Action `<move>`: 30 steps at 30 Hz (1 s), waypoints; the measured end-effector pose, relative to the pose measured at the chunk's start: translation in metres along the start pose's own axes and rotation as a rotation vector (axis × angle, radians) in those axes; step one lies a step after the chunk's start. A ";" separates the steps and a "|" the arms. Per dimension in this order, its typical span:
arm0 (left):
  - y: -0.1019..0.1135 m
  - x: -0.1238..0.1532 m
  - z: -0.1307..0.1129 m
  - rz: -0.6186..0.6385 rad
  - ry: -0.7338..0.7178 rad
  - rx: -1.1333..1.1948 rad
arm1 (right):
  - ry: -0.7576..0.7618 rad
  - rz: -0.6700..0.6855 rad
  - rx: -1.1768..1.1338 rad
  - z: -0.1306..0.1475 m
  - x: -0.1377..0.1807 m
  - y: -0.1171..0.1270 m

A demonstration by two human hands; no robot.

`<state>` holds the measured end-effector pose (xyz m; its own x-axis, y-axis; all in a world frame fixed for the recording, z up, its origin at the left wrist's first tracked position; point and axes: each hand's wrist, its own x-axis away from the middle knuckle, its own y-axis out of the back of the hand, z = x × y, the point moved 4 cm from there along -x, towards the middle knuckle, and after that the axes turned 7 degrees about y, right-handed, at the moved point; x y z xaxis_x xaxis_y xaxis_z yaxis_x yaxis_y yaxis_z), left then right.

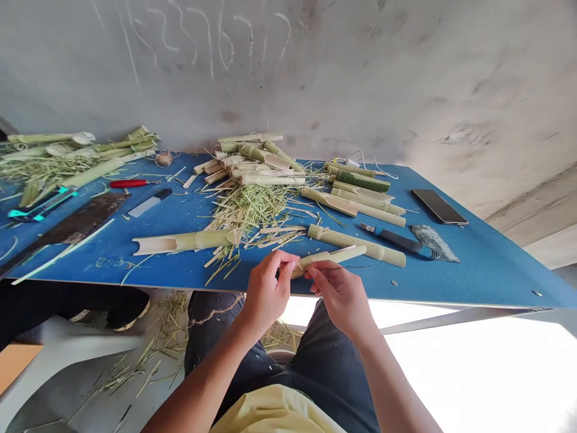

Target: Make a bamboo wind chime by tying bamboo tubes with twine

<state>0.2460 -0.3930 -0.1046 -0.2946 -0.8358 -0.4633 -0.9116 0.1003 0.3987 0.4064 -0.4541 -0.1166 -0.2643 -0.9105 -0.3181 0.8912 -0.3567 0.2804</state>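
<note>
A cut bamboo piece (347, 253) with a long scooped-out face lies across the table's front edge, between my hands. Thin twine (216, 313) trails over my left thigh toward my left hand, and a strand seems to pass round the bamboo. My left hand (271, 287) is closed, thumb and forefinger pinching at the bamboo's near left end, at the strand. Close beside it, my right hand (340, 294) is also pinched shut against the bamboo; a thin strand runs out to its right. The fingers partly hide the twine there.
Behind lie a bamboo tube (360, 245), a utility knife (399, 240), a phone (439, 206) and piled shavings (256, 207). At left are a cleaver (85, 219), a red-handled tool (130, 183) and a ball of twine (164, 158). Another person's leg (67, 304) shows at lower left.
</note>
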 end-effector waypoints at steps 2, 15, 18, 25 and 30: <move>-0.001 -0.001 0.001 0.013 0.009 -0.010 | 0.004 -0.049 -0.020 -0.002 0.001 -0.001; -0.011 -0.005 -0.016 0.133 -0.192 -0.211 | 0.059 -0.041 -0.095 0.008 -0.006 0.002; -0.015 -0.004 -0.018 0.170 -0.183 -0.239 | 0.053 -0.040 -0.088 0.002 -0.007 0.002; -0.015 -0.003 -0.010 0.116 -0.203 -0.152 | 0.038 -0.057 -0.177 0.002 -0.008 0.003; -0.013 -0.007 -0.007 0.183 -0.045 -0.049 | 0.036 0.004 -0.219 0.002 -0.006 0.007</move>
<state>0.2615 -0.3922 -0.1009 -0.4675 -0.7810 -0.4141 -0.8269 0.2207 0.5172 0.4133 -0.4510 -0.1111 -0.2509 -0.9021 -0.3510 0.9519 -0.2959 0.0799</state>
